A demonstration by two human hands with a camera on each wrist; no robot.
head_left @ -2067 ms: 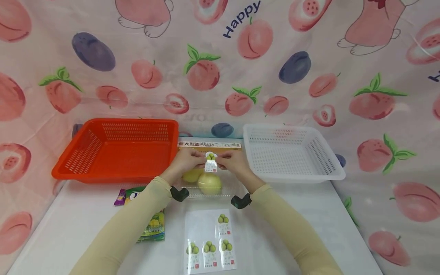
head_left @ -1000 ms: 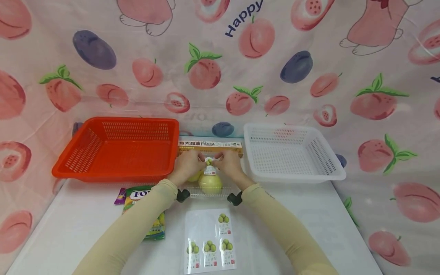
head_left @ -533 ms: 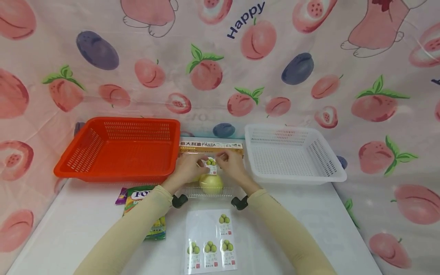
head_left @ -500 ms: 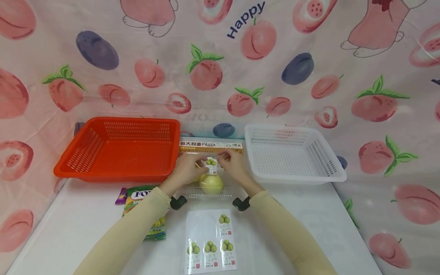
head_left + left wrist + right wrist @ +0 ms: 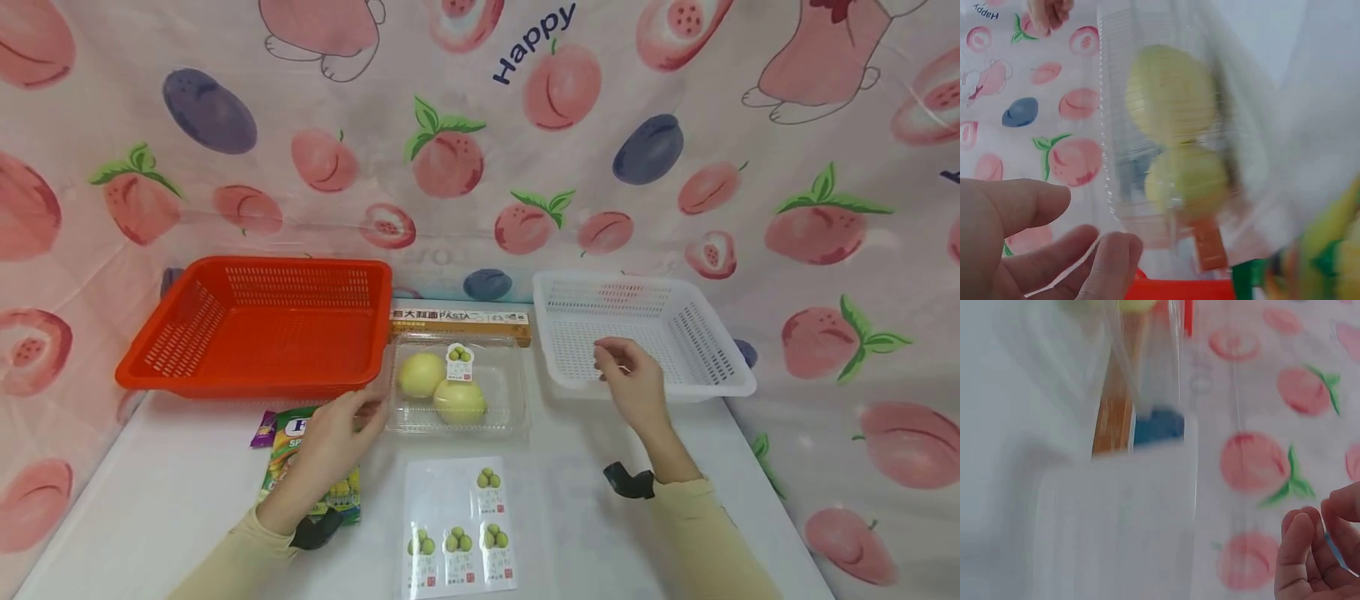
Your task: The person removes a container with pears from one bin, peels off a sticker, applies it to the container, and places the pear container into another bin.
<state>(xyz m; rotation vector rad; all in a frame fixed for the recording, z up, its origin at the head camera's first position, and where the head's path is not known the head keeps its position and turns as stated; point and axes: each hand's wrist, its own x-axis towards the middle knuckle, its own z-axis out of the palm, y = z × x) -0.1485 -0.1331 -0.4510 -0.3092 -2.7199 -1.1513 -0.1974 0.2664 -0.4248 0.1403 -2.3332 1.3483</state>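
Fruit-print cloth (image 5: 480, 196) hung at the far side, white table (image 5: 570, 517) below. Red basket (image 5: 292, 342) sat far left, white basket (image 5: 577, 342) far right. Clear box (image 5: 502, 396) lay between, apparently closed, just nearer than the pasta box (image 5: 459, 317). Sticker sheet (image 5: 442, 487) lay near centre. Snack bag (image 5: 285, 450) was near left, partly behind the left hand (image 5: 337, 437).

That hand's fingers were loosely bent, thumb apart, nothing held; couldn't tell whether fingertips touched the clear box's left side. Right hand (image 5: 636, 383) was raised at the white basket's near edge, fingers half curled, thumb close to fingertips, nothing seen held.

Two yellow-green fruits (image 5: 459, 404) sat in the clear box, toward its left. Purple packet (image 5: 263, 431) stuck out left of the snack bag. Smallest: single sticker (image 5: 460, 363), atop the clear box, far of the right-hand fruit.

Step, judged: labelling, sticker apparently placed. Next move probably called for a check for lifted edges, then a level two-sided grip so the fruits didn't roll.
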